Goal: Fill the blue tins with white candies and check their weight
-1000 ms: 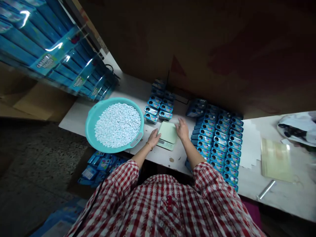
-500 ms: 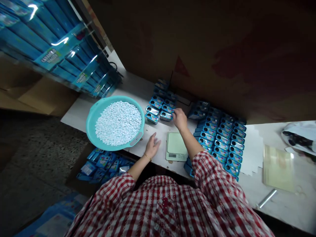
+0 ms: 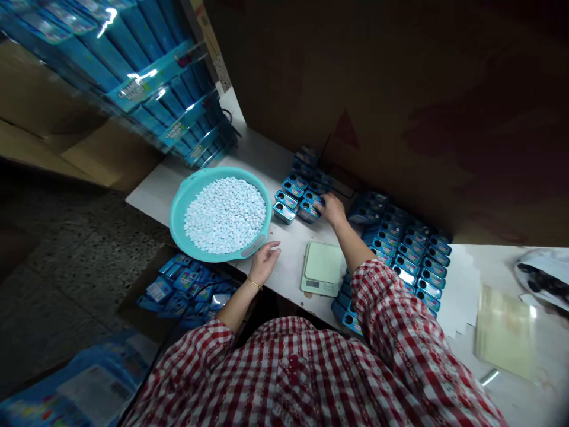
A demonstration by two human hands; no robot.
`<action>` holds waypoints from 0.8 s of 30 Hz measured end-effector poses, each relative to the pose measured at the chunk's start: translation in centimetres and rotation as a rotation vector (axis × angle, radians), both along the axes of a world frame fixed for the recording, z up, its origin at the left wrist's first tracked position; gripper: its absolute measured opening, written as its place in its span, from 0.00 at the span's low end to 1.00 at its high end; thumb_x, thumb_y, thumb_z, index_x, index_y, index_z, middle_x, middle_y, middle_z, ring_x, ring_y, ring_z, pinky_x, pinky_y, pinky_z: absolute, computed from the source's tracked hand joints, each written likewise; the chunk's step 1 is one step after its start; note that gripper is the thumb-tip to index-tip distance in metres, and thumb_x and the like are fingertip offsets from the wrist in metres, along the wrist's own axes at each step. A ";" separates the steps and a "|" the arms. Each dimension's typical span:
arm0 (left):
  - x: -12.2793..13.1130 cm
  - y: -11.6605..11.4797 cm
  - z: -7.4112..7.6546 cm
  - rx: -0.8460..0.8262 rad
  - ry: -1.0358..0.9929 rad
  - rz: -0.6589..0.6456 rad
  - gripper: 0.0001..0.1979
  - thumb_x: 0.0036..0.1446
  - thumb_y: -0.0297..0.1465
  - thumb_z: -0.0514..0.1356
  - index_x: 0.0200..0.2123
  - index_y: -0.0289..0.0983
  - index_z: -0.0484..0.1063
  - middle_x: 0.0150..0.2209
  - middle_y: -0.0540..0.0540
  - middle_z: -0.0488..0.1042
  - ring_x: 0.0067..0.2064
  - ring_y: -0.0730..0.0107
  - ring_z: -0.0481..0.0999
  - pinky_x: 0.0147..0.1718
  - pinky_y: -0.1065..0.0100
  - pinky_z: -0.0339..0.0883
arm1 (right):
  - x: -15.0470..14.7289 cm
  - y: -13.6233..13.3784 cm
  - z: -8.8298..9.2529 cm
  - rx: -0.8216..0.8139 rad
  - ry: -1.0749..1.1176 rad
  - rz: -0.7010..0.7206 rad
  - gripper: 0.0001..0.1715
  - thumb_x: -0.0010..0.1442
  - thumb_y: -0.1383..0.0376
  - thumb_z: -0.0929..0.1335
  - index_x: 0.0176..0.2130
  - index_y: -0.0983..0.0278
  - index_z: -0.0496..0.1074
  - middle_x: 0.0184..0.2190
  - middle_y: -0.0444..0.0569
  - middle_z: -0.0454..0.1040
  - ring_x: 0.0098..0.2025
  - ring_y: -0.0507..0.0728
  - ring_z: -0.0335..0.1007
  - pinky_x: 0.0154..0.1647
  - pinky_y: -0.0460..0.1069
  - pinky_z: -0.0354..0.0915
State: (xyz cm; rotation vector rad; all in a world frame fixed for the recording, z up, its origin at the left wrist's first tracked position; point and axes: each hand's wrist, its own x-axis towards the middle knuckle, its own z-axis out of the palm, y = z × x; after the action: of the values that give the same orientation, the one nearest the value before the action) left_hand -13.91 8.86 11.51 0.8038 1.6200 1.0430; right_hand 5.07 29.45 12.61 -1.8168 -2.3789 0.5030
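Observation:
My right hand [image 3: 332, 209] has its fingers curled at the right end of a small blue tin [image 3: 309, 210], the front one of the right-hand column of tins. The fingertips partly hide its top. My left hand [image 3: 265, 261] hovers over the table edge by the basin's handle, fingers apart, holding nothing. A round turquoise basin [image 3: 178, 204] full of small white candies [image 3: 226, 214] stands to its left. Between my forearms lies a pale green kitchen scale [image 3: 323, 267] with a bare platform. Another blue tin [image 3: 284, 212] is at the front of the left column.
Several rows of blue tins [image 3: 406, 261] stand at the right of the scale. Clear-wrapped packs of blue boxes [image 3: 146, 89] are stacked at the left. A big cardboard box [image 3: 377, 89] walls off the back. Below the basin, an open carton holds blue packets [image 3: 186, 284].
My right hand has shifted onto the front right tin, its fingers further over it. The left hand has moved slightly left, nearer the basin. The whole view has shifted a little.

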 end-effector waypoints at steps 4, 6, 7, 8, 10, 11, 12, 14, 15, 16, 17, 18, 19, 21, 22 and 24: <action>-0.2 -0.1 -0.5 -0.049 -0.041 0.011 0.16 0.48 0.37 0.62 0.40 0.37 0.74 0.31 0.46 0.75 0.35 0.66 0.75 0.40 0.64 0.67 | 1.0 -0.1 -0.1 0.054 0.023 -0.029 0.19 0.53 0.59 0.67 0.44 0.63 0.71 0.42 0.54 0.71 0.42 0.61 0.68 0.40 0.53 0.65; -0.1 -0.1 -0.4 -0.067 -0.072 0.036 0.16 0.46 0.37 0.63 0.39 0.36 0.75 0.31 0.46 0.75 0.35 0.66 0.75 0.40 0.64 0.67 | 2.0 -0.5 0.3 0.096 0.048 -0.018 0.18 0.53 0.59 0.67 0.44 0.64 0.70 0.42 0.55 0.71 0.44 0.62 0.67 0.40 0.53 0.64; 0.0 -0.1 -0.3 -0.070 -0.102 0.056 0.16 0.45 0.37 0.64 0.39 0.36 0.75 0.33 0.45 0.75 0.35 0.66 0.75 0.41 0.64 0.67 | 2.5 -0.8 0.6 0.124 0.062 0.002 0.18 0.54 0.60 0.66 0.44 0.64 0.70 0.42 0.55 0.71 0.44 0.62 0.66 0.41 0.54 0.64; 0.2 0.0 -0.1 -0.075 -0.151 0.080 0.16 0.45 0.37 0.64 0.38 0.36 0.74 0.35 0.45 0.75 0.36 0.67 0.75 0.41 0.64 0.66 | 3.1 -1.3 1.2 0.154 0.078 0.024 0.19 0.54 0.60 0.66 0.45 0.65 0.69 0.42 0.55 0.71 0.45 0.62 0.66 0.42 0.54 0.64; 0.7 0.4 0.6 -0.095 -0.309 0.137 0.17 0.45 0.39 0.64 0.37 0.36 0.74 0.40 0.43 0.75 0.38 0.67 0.75 0.43 0.64 0.66 | 4.0 -2.5 3.0 0.217 0.105 0.065 0.20 0.56 0.59 0.64 0.48 0.64 0.67 0.43 0.55 0.71 0.46 0.62 0.65 0.42 0.54 0.64; 1.0 0.8 1.0 -0.113 -0.413 0.166 0.17 0.46 0.40 0.63 0.37 0.36 0.73 0.42 0.42 0.74 0.39 0.67 0.75 0.44 0.63 0.66 | 4.2 -3.4 4.1 0.249 0.112 0.093 0.21 0.58 0.59 0.63 0.50 0.64 0.66 0.44 0.55 0.70 0.46 0.62 0.65 0.42 0.54 0.64; 1.3 1.3 1.4 -0.134 -0.524 0.194 0.16 0.48 0.41 0.62 0.37 0.35 0.73 0.43 0.41 0.74 0.41 0.66 0.75 0.44 0.63 0.66 | 4.2 -4.3 5.4 0.283 0.112 0.130 0.21 0.60 0.59 0.61 0.51 0.64 0.65 0.45 0.55 0.70 0.46 0.62 0.64 0.42 0.54 0.64; 1.9 2.5 2.4 -0.175 -0.734 0.249 0.16 0.53 0.42 0.58 0.36 0.35 0.73 0.44 0.38 0.74 0.43 0.65 0.75 0.46 0.61 0.66 | 3.5 -6.5 7.8 0.341 0.075 0.259 0.22 0.62 0.59 0.59 0.53 0.64 0.64 0.47 0.57 0.69 0.46 0.62 0.64 0.42 0.55 0.63; 2.2 3.2 2.9 -0.185 -0.824 0.274 0.16 0.56 0.42 0.56 0.36 0.34 0.73 0.45 0.38 0.74 0.44 0.65 0.74 0.47 0.61 0.66 | 2.9 -7.6 8.8 0.360 0.038 0.345 0.22 0.63 0.59 0.59 0.53 0.64 0.64 0.47 0.57 0.69 0.45 0.62 0.63 0.42 0.55 0.62; 2.5 3.9 3.4 -0.189 -0.898 0.299 0.17 0.58 0.41 0.53 0.35 0.34 0.73 0.45 0.38 0.73 0.45 0.65 0.74 0.48 0.61 0.66 | 2.2 -8.6 9.6 0.370 -0.008 0.435 0.22 0.63 0.59 0.58 0.53 0.64 0.65 0.46 0.57 0.69 0.44 0.61 0.64 0.41 0.55 0.62; 2.8 4.6 3.8 -0.187 -0.955 0.323 0.18 0.60 0.41 0.50 0.35 0.34 0.73 0.44 0.38 0.73 0.44 0.66 0.74 0.48 0.62 0.66 | 1.5 -9.6 10.1 0.371 -0.057 0.521 0.21 0.64 0.60 0.58 0.53 0.64 0.65 0.44 0.57 0.70 0.42 0.61 0.64 0.40 0.55 0.61; 3.0 5.2 4.2 -0.184 -0.996 0.345 0.18 0.61 0.40 0.48 0.34 0.33 0.72 0.44 0.38 0.73 0.43 0.67 0.74 0.47 0.63 0.66 | 0.8 -10.3 10.4 0.363 -0.104 0.595 0.21 0.65 0.61 0.57 0.53 0.64 0.66 0.42 0.57 0.71 0.40 0.60 0.64 0.38 0.54 0.61; 3.2 5.8 4.5 -0.181 -1.030 0.362 0.19 0.62 0.39 0.47 0.34 0.33 0.72 0.42 0.39 0.74 0.42 0.68 0.74 0.47 0.64 0.67 | 0.2 -11.0 10.4 0.351 -0.148 0.650 0.20 0.65 0.63 0.57 0.52 0.64 0.66 0.40 0.56 0.71 0.39 0.59 0.64 0.36 0.54 0.60; 3.6 6.5 4.9 -0.185 -1.079 0.382 0.19 0.63 0.37 0.47 0.32 0.33 0.72 0.38 0.40 0.74 0.38 0.70 0.74 0.45 0.65 0.67 | -0.6 -11.8 10.2 0.337 -0.220 0.702 0.19 0.65 0.66 0.56 0.51 0.66 0.68 0.36 0.55 0.71 0.37 0.58 0.63 0.34 0.53 0.59; 3.8 6.6 5.0 -0.190 -1.096 0.388 0.18 0.62 0.36 0.47 0.32 0.32 0.72 0.36 0.40 0.74 0.37 0.70 0.74 0.44 0.66 0.67 | -0.8 -12.1 10.0 0.340 -0.248 0.710 0.19 0.65 0.68 0.56 0.50 0.67 0.68 0.35 0.55 0.71 0.37 0.58 0.63 0.33 0.53 0.58; 4.0 6.6 5.1 -0.204 -1.121 0.399 0.16 0.62 0.34 0.49 0.31 0.31 0.72 0.33 0.41 0.74 0.35 0.71 0.73 0.43 0.66 0.67 | -0.9 -12.5 9.9 0.376 -0.291 0.713 0.19 0.64 0.69 0.57 0.50 0.70 0.68 0.36 0.56 0.71 0.38 0.58 0.62 0.33 0.52 0.57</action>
State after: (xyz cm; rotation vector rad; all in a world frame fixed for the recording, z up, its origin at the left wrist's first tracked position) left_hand -9.87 15.50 16.64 -0.2822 0.8646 1.2406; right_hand 4.13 16.97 22.48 -0.9071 -3.0240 -0.1831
